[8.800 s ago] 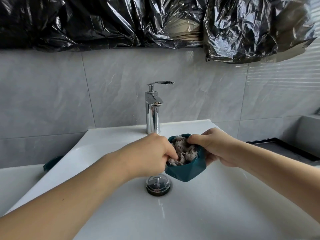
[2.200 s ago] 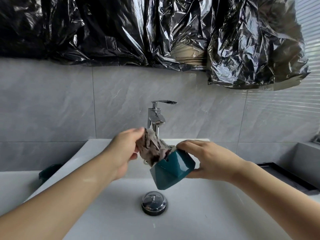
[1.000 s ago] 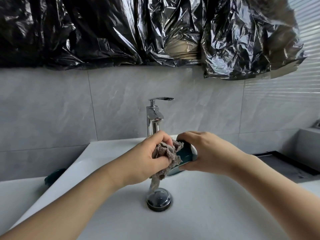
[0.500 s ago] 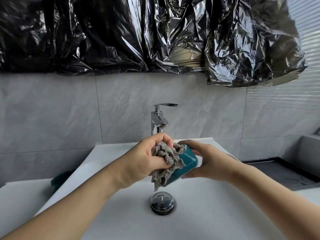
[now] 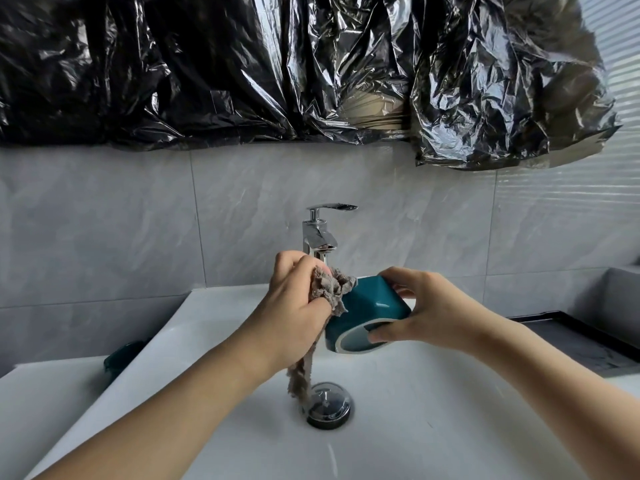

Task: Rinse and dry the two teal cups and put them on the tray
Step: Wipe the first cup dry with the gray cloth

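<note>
My right hand [image 5: 426, 310] holds a faceted teal cup [image 5: 367, 313] tipped over above the white basin [image 5: 450, 410], its mouth facing down toward me and my thumb hooked inside the rim. My left hand [image 5: 294, 306] grips a grey cloth [image 5: 329, 289] and presses it against the cup's outer wall near its base; a tail of the cloth hangs down toward the drain. A second teal object [image 5: 121, 356], possibly the other cup, peeks out behind the basin's left edge, mostly hidden. No tray can be seen.
A chrome tap [image 5: 317, 233] stands behind my hands, with no water running. The chrome drain plug [image 5: 327, 405] sits in the basin's middle. Black plastic sheeting [image 5: 277, 64] hangs over the tiled wall. A dark-edged ledge [image 5: 571, 327] lies at the right.
The cloth came out of the cup's inside and now rubs its outside. My right hand has turned the cup over so its mouth points down.
</note>
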The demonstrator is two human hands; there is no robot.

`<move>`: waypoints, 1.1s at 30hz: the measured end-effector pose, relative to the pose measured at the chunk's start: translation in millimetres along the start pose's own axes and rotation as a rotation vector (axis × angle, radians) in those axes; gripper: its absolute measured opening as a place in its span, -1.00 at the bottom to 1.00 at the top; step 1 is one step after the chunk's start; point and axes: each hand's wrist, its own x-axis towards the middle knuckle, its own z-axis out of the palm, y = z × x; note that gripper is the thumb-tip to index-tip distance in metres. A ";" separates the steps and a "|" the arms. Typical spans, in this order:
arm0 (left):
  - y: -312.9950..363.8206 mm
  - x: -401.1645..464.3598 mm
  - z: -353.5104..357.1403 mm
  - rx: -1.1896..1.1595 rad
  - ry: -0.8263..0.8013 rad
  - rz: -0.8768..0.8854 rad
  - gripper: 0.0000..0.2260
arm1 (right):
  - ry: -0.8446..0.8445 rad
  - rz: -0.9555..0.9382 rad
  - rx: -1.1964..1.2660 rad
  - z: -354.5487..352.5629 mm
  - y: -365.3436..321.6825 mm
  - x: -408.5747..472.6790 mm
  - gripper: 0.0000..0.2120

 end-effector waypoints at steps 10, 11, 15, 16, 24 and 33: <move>7.3 -2.6 4.3 0.118 0.159 0.283 -0.65 | 0.046 0.041 -0.066 -6.0 -3.4 -0.5 -0.43; 9.0 -3.7 4.9 0.109 0.129 0.309 -0.66 | 0.049 0.049 -0.080 -5.7 -2.2 0.0 -0.43; 12.1 -4.6 7.8 0.105 0.029 0.364 -0.67 | 0.080 0.028 -0.133 -1.9 -0.3 0.9 -0.44; 11.8 -4.4 7.5 0.111 0.032 0.345 -0.67 | 0.082 0.015 -0.158 -0.9 -1.6 1.0 -0.47; -0.5 5.0 -5.1 -0.022 -0.207 -0.087 -0.92 | -0.032 -0.140 -0.398 0.7 -23.0 0.8 -0.57; 3.8 6.8 -4.0 -0.346 -0.307 -0.176 -0.86 | -0.061 -0.248 -0.510 5.8 -26.2 -2.1 -0.55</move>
